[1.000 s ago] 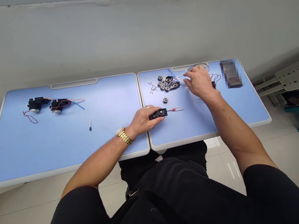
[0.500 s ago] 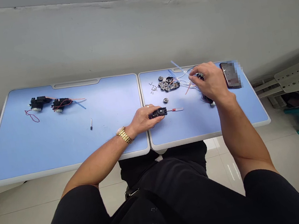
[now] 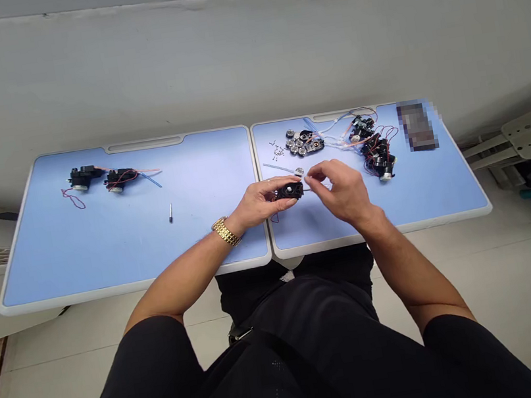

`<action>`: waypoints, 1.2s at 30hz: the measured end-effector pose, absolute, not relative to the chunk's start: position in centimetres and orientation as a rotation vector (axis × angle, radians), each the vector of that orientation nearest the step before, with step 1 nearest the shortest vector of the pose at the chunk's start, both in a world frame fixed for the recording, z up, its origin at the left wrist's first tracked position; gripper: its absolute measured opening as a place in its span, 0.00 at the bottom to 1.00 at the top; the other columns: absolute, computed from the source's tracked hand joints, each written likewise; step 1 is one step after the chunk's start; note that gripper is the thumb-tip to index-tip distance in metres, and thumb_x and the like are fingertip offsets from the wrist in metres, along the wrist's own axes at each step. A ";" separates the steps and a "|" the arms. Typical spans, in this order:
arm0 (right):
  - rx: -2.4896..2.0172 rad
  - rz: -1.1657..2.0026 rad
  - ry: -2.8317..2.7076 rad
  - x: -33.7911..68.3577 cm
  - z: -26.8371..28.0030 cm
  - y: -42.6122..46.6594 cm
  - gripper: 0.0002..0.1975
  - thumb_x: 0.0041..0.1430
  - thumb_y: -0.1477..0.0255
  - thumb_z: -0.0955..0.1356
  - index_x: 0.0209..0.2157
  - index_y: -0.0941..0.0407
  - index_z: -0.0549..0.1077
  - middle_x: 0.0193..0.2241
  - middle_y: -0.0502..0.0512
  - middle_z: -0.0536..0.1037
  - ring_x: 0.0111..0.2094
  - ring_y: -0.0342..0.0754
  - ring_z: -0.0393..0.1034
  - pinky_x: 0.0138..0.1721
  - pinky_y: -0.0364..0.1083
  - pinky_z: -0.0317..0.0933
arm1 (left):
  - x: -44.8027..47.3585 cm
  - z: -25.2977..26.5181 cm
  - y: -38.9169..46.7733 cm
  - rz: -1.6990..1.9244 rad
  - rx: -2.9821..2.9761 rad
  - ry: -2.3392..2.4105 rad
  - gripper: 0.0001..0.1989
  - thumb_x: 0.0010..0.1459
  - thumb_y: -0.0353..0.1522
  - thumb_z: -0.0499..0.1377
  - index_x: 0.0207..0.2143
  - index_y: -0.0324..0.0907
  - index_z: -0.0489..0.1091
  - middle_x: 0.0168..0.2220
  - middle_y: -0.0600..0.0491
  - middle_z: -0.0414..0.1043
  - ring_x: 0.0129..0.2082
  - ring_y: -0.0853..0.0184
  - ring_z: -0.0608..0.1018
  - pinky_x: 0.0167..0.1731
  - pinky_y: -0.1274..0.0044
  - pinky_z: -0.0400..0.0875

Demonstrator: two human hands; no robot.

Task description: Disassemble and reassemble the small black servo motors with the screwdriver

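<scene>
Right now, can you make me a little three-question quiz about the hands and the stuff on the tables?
1. Which hand is gripping the black part?
2. True or false: the tiny scattered pieces lie on the blue tabletop on the right.
3. What colour is the watch? A) silver B) gold C) red

Key:
1. The left hand
2. True
3. B

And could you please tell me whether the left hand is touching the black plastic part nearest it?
Touching. The head view shows the left hand gripping the black plastic part, fingers along its far edge, thumb along its near edge.
</scene>
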State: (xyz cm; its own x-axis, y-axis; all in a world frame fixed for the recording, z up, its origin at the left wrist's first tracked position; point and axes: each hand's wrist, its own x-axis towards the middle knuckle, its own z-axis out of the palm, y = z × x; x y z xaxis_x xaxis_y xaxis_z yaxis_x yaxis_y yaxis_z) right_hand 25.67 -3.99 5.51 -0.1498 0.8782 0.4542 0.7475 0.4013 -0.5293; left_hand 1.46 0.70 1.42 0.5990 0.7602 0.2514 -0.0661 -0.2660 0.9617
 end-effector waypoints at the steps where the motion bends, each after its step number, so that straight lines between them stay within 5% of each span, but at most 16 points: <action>1: -1.384 0.228 -1.962 25.1 5.0 -4.3 0.05 0.73 0.67 0.69 0.39 0.48 0.77 0.34 0.56 0.85 0.38 0.57 0.78 0.42 0.57 0.71 | 1.5 1.4 0.7 0.881 1.652 0.588 0.21 0.65 0.44 0.73 0.58 0.49 0.85 0.59 0.44 0.85 0.49 0.60 0.87 0.40 0.72 0.83; 5: -1.388 0.286 -1.962 23.8 3.3 -5.4 0.05 0.71 0.70 0.69 0.40 0.47 0.77 0.34 0.56 0.84 0.38 0.58 0.77 0.42 0.58 0.72 | 1.4 1.1 0.7 0.863 1.660 0.633 0.20 0.64 0.45 0.73 0.55 0.48 0.86 0.52 0.45 0.86 0.44 0.63 0.86 0.39 0.73 0.82; 12: -1.380 0.468 -1.869 26.5 2.2 -4.1 0.09 0.74 0.63 0.69 0.42 0.47 0.82 0.38 0.55 0.87 0.38 0.56 0.79 0.43 0.56 0.75 | 1.1 1.1 1.3 0.802 1.523 0.643 0.21 0.60 0.46 0.77 0.49 0.43 0.87 0.44 0.45 0.86 0.35 0.67 0.82 0.32 0.76 0.79; 21: -1.531 0.351 -2.185 28.1 -0.5 2.0 0.12 0.69 0.68 0.72 0.52 0.50 0.83 0.49 0.63 0.85 0.53 0.63 0.76 0.53 0.60 0.72 | 0.6 1.1 2.1 0.707 1.463 0.708 0.23 0.59 0.47 0.78 0.47 0.39 0.85 0.39 0.48 0.85 0.31 0.70 0.81 0.32 0.77 0.78; 27: -1.396 0.487 -2.119 28.4 0.7 1.8 0.09 0.68 0.68 0.72 0.47 0.51 0.84 0.46 0.60 0.87 0.48 0.60 0.79 0.52 0.58 0.73 | 0.3 1.4 2.4 0.665 1.397 0.706 0.23 0.62 0.48 0.75 0.46 0.37 0.83 0.35 0.48 0.84 0.27 0.71 0.79 0.27 0.78 0.74; 31: -1.291 0.728 -2.029 27.7 1.9 0.1 0.12 0.66 0.67 0.74 0.50 0.50 0.84 0.41 0.52 0.88 0.34 0.49 0.78 0.40 0.50 0.73 | 0.3 1.2 2.6 0.661 1.272 0.711 0.25 0.61 0.48 0.76 0.48 0.37 0.82 0.39 0.47 0.84 0.25 0.74 0.75 0.24 0.80 0.71; 36: -1.228 0.835 -1.928 25.9 2.0 -1.5 0.12 0.65 0.67 0.74 0.49 0.52 0.85 0.37 0.51 0.88 0.32 0.47 0.78 0.36 0.46 0.72 | 0.4 0.7 2.8 0.672 1.190 0.742 0.26 0.59 0.48 0.78 0.47 0.37 0.81 0.37 0.50 0.80 0.26 0.74 0.77 0.26 0.81 0.75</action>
